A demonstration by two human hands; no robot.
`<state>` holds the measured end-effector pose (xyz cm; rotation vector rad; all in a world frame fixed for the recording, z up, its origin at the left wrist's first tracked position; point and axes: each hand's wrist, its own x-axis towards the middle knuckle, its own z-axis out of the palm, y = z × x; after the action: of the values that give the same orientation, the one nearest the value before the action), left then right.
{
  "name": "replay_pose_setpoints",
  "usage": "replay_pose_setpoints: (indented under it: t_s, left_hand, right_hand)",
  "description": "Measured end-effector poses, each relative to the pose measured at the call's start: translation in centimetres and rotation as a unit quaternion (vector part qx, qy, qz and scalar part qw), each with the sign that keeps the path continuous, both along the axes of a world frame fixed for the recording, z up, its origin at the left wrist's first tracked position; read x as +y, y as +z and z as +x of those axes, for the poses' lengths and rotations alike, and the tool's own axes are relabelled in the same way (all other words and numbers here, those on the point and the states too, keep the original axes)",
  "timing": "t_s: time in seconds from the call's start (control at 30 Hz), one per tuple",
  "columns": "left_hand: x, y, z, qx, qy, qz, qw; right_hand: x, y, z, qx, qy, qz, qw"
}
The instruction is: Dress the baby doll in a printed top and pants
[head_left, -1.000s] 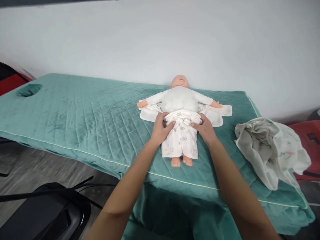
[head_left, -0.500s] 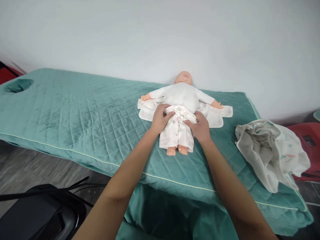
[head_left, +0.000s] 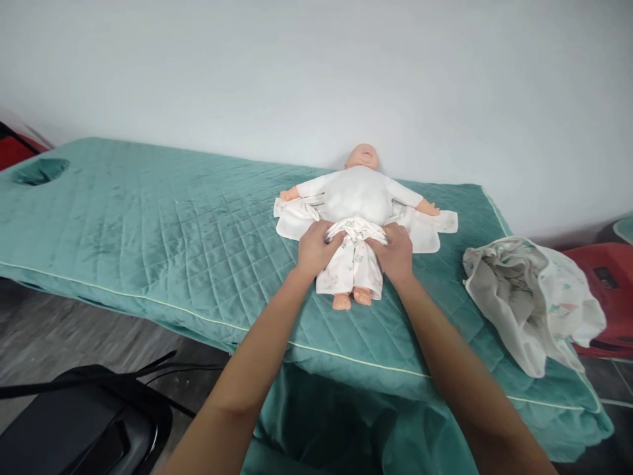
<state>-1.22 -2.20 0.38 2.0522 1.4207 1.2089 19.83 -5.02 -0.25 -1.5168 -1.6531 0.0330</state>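
A baby doll (head_left: pixel 360 194) lies on its back, its head toward the wall and its feet toward me. Printed white baby pants (head_left: pixel 350 267) cover its legs, with the feet showing below the hems. My left hand (head_left: pixel 315 251) grips the bunched waist of the pants on one side, thumb on top. On the other side my right hand (head_left: pixel 394 252) grips the same waist. Some fingers of both hands are hidden by the fabric. An opened white baby shirt (head_left: pixel 420 231) lies spread under the doll's torso and arms.
The doll rests on a green quilted bed (head_left: pixel 198 224) against a wall. A crumpled white cloth bag (head_left: pixel 534 297) sits at the bed's right end, near a red chair (head_left: pixel 606 284). A black object (head_left: pixel 89 415) with cables stands at lower left. The bed has a hole (head_left: pixel 42 171) at far left.
Both hands have shifted slightly toward me, drawing the bunched waist of the pants a little lower on the doll's belly. The view has moved slightly.
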Motion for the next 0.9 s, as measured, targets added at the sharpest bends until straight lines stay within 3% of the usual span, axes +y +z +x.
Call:
replay_pose_setpoints:
  t_s: [0.17,0.5,0.9]
  left_hand:
    - [-2.0,-0.1,-0.4,0.009,-0.001,0.013,1.0]
    - [-1.3,-0.5,-0.4,0.037,-0.006,0.026,0.999]
    - [-1.6,0.0,-0.6,-0.007,-0.02,0.066,0.998]
  right_hand:
    - [-0.2,0.2,-0.1,0.026,0.005,-0.022,0.999]
    - [-4.4,1.7,-1.7,0.183,0.027,-0.145,0.972]
    - [-4.0,1.3,-1.5,0.17,0.041,-0.125,0.977]
